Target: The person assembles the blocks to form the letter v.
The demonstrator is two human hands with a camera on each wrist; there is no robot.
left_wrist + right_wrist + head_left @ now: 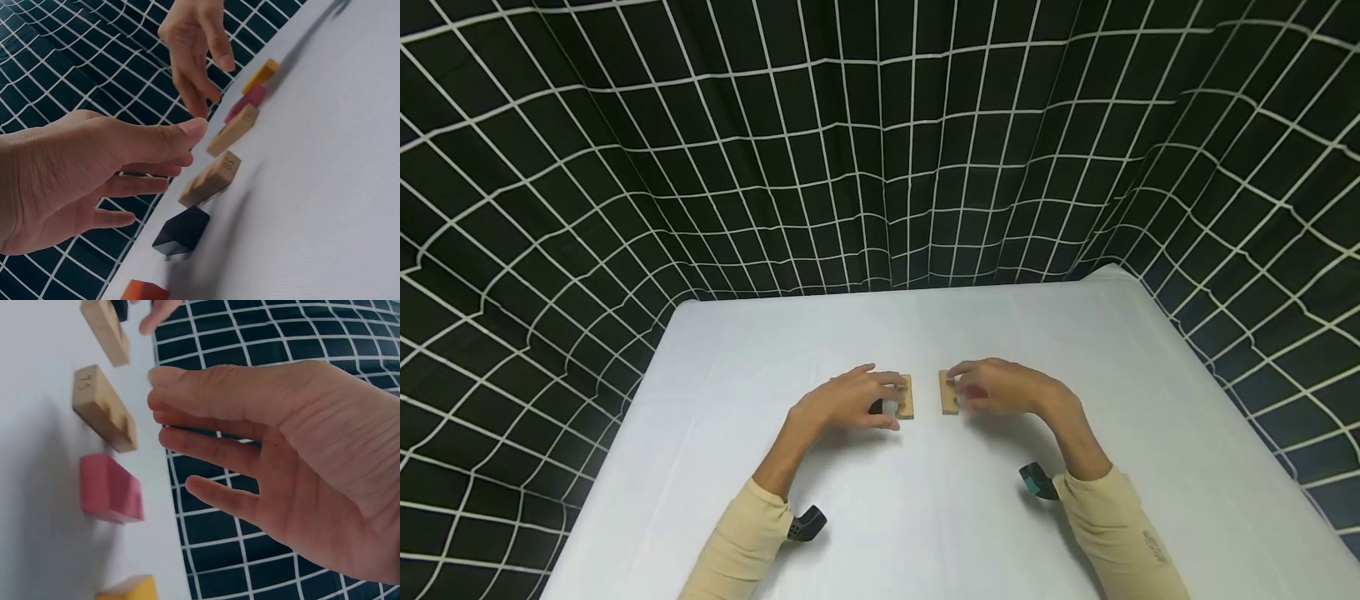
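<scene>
My left hand point(852, 398) hovers over the left wooden block point(907, 400), fingers spread and nothing gripped. Opposite it, my right hand point(1007, 387) hangs over the right wooden block point(948, 400), its fingers loosely extended. Both pale blocks have scooped notches and engraved end marks, and they lie a short distance apart. Under the left hand is a black block point(181, 231), with an orange block point(144, 291) beyond it at the left wrist view's bottom edge. A pink block point(109, 489) and a yellow block point(132, 589) lie on the right hand's side, mostly hidden in the head view.
A white cloth covers the table point(880, 517). Dark curtains with a white grid point(880, 150) enclose its back and sides. Each wrist wears a dark device, one at the left sleeve point(741, 533) and one at the right sleeve point(1112, 521).
</scene>
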